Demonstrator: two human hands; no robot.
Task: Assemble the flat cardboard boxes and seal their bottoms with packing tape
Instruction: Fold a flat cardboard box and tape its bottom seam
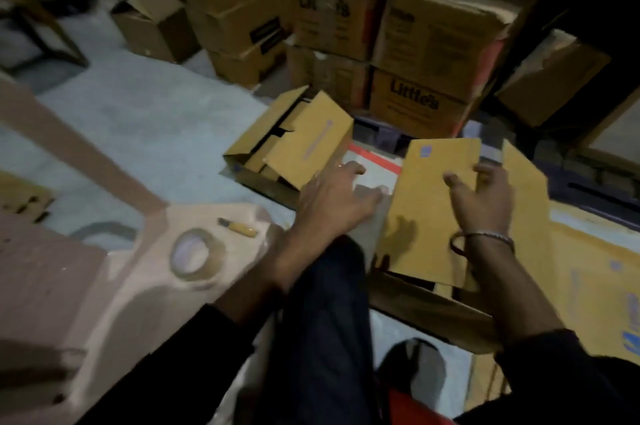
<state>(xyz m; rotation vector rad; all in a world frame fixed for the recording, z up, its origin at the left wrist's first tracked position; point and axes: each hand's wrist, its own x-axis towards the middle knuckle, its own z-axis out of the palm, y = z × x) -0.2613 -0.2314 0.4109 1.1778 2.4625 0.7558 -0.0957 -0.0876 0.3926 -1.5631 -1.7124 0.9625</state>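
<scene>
Flat box is under the right hand, fingers spread and lying over its far right edge, thumb on the top face; looks like a hold on the edge, but motion blur makes it hard to say whether the fingertips curl under. Left hand is reaching forward just left of that grip, fingers straight and apart, holding nothing, hovering over pale sheet with a red stripe. Beyond the left hand sits a half-formed box, flaps loose, no tape visible on it. Tape roll and small yellow cutter lie well to the left of both hands on a plastic chair, untouched. Step in hand, as I read it: picking the next flat blank, before squaring it up. Next move calls for the left hand to take the opposite edge, push the blank open into a tube, fold the bottom flaps in, then fetch the tape.
</scene>
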